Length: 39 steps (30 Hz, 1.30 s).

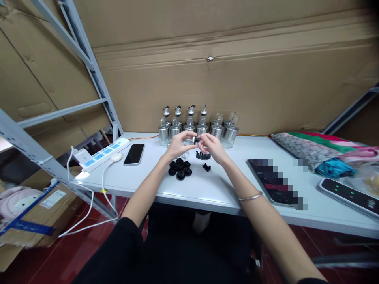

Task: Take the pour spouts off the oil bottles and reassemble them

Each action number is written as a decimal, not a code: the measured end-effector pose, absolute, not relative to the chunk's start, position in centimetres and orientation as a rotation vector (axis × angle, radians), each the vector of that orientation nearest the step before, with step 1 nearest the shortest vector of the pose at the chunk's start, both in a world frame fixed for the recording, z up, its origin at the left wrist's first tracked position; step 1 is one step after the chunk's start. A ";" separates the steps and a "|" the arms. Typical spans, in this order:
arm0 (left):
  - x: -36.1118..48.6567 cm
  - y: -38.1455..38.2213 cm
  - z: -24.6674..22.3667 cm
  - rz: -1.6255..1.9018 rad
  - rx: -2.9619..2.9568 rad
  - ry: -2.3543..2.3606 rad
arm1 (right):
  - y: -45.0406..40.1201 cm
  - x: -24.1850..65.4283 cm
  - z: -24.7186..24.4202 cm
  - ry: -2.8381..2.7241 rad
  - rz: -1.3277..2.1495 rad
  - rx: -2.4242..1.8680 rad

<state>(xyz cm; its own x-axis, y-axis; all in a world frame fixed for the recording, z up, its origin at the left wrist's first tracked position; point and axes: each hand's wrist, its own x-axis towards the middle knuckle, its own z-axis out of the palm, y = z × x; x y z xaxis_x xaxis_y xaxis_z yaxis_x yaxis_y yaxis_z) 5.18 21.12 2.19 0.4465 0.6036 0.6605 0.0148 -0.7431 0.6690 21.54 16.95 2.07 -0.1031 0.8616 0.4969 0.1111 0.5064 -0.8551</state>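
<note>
My left hand (177, 146) is closed around a pour spout (193, 140), a silvery piece with a black end, held sideways above the table. The fingers of my right hand (212, 146) pinch at its black end; the fingertips partly cover it. Below my left hand lies a cluster of round black stoppers (180, 167). Small black caps (203, 156) form a row under my right hand, with a few more black pieces (206, 167) in front. Behind both hands stand several glass bottles with metal sleeves (217, 131); some at the back carry silver pourers (191, 110).
A phone (134, 154) and a power strip (105, 154) with white cables lie on the left. To the right are a dark tablet-like device (269, 181), a patterned bag (304, 150) and a black-topped white device (349, 195). Cardboard (237, 79) backs the table (219, 189); a metal shelf frame (97, 79) rises left.
</note>
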 end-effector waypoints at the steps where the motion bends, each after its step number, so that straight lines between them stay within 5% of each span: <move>1: 5.3 21.0 2.1 1.311 2.136 0.519 | 17.0 21.5 2.1 -1.547 0.833 -0.869; 9: 4.3 20.9 2.8 1.316 2.235 0.581 | 16.9 20.9 2.2 -1.523 0.922 -0.827; 30: 2.4 21.5 3.7 1.060 1.976 0.704 | 16.2 19.7 1.7 -1.726 0.436 -0.882; 39: 4.0 21.6 2.1 1.214 2.019 0.650 | 16.5 20.8 2.0 -1.666 0.580 -0.871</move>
